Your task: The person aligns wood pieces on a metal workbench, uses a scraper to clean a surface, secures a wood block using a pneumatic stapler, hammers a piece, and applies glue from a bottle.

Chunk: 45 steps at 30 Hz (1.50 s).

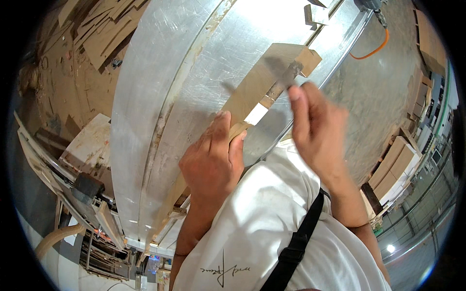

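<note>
A long pale wooden beam (257,80) lies slantwise on the metal table, its far end toward the upper right. My left hand (211,150) grips its near part, fingers on the top face and thumb at the right edge. Along that edge runs a rough brown recess, with a white patch (256,114) close to my left thumb. My right hand (318,128) is closed, its thumb and fingers pinching a grey blade-like tool (290,76) against the recess near the beam's far end. Motion smears the tool, so its exact kind does not show.
The scratched metal table (141,97) has a long groove. Small wooden blocks (316,15) sit at its far end, near a dark tool with an orange hose (376,51). Wood scraps (109,36) lie on the floor at left; stacked boards (395,167) stand at right.
</note>
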### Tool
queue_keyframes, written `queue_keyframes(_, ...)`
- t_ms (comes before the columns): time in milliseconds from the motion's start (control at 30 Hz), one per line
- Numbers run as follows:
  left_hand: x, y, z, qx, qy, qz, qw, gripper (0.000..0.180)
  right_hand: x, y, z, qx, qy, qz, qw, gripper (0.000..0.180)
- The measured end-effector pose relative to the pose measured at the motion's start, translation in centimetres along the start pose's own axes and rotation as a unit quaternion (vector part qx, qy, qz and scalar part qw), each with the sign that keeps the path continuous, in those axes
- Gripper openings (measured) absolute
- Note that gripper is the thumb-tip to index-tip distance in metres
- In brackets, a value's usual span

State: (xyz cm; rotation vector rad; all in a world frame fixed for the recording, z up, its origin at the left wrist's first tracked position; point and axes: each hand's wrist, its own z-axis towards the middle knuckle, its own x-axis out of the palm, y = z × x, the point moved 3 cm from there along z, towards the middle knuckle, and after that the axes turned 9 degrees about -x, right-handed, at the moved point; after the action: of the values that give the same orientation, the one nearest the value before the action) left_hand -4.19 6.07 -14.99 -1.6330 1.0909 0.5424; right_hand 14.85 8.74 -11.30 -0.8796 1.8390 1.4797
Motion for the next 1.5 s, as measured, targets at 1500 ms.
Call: queue_keyframes(1500,-1.8,-2.9,-0.9,0.027,-0.116,-0.051,0.992,0.028,-2.5,-2.0,-0.8,-0.079,0.015,-0.045,0.996,0.040)
